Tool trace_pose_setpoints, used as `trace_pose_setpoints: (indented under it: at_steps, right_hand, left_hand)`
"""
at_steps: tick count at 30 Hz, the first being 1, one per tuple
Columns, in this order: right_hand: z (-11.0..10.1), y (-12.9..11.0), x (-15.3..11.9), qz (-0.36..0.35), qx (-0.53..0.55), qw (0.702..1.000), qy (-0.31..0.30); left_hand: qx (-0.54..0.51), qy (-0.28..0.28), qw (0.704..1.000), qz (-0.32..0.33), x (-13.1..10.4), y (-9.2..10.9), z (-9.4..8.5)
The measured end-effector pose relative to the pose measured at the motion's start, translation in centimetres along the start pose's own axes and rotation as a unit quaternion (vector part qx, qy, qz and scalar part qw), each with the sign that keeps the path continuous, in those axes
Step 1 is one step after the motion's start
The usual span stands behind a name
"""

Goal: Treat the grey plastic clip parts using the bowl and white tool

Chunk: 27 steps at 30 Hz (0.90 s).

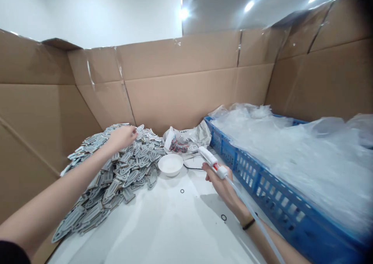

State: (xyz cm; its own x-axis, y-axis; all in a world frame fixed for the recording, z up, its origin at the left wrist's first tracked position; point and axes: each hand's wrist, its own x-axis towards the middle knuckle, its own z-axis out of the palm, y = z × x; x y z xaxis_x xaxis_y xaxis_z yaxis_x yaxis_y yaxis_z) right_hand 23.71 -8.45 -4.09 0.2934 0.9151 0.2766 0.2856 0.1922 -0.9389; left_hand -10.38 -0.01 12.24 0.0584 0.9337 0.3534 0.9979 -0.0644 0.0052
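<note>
Left forearm, sleeve cut off at frame edge; left hand [122, 136] resting on heap of grey flat parts [116, 171], fingers curled on top pieces, grip not discernible. Right hand [220, 181] closed around white pen-like tool [210, 161], clear hose [250, 211] trailing off frame. White bowl [170, 164] on counter [163, 225]. Blue crate [262, 182], contents hidden under clear plastic sheeting [291, 151]. Crumpled bag [186, 139], contents unclear.

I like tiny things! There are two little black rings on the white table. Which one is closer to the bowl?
The black ring just in front of the white bowl. The other ring lies farther away, beside the right wrist.
</note>
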Motion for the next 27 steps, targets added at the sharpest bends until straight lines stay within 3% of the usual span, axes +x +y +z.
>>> trace_pose_setpoints:
  at_steps: [4, 7, 9, 12, 16, 20, 23, 27]
  right_hand:
    - [-0.4, 0.1, 0.3, 0.011, 0.008, 1.000, 0.025]
    - [-0.6, -0.4, 0.1, 0.001, 0.003, 1.000, 0.026]
    - [-0.7, -0.8, -0.2, -0.018, 0.004, 0.999, 0.033]
    - [-0.8, -1.1, -0.3, -0.029, 0.006, 0.998, 0.049]
    - [-0.9, -1.3, 0.0, -0.015, 0.000, 0.999, 0.044]
    - [-1.1, -1.6, 0.0, -0.005, 0.004, 1.000, 0.029]
    - [-1.2, -1.9, -0.2, -0.001, 0.000, 1.000, 0.025]
    - [-1.2, -2.0, -0.2, -0.004, 0.016, 0.999, 0.039]
  left_hand:
    - [-0.090, -0.024, 0.990, 0.108, -0.9, 9.4, 4.1]
    - [-0.166, -0.043, 0.973, 0.153, -1.2, 15.5, 7.7]
    - [-0.211, -0.054, 0.963, 0.159, -0.7, 18.5, 10.0]
    - [-0.271, -0.072, 0.949, 0.142, 1.0, 21.5, 12.9]
    - [-0.330, -0.093, 0.933, 0.112, 3.8, 23.1, 15.2]
    - [-0.341, -0.107, 0.928, 0.103, 5.1, 22.9, 15.8]
    - [-0.327, -0.113, 0.930, 0.123, 4.7, 22.1, 15.0]
    - [-0.307, -0.093, 0.933, 0.162, 2.4, 19.8, 12.0]
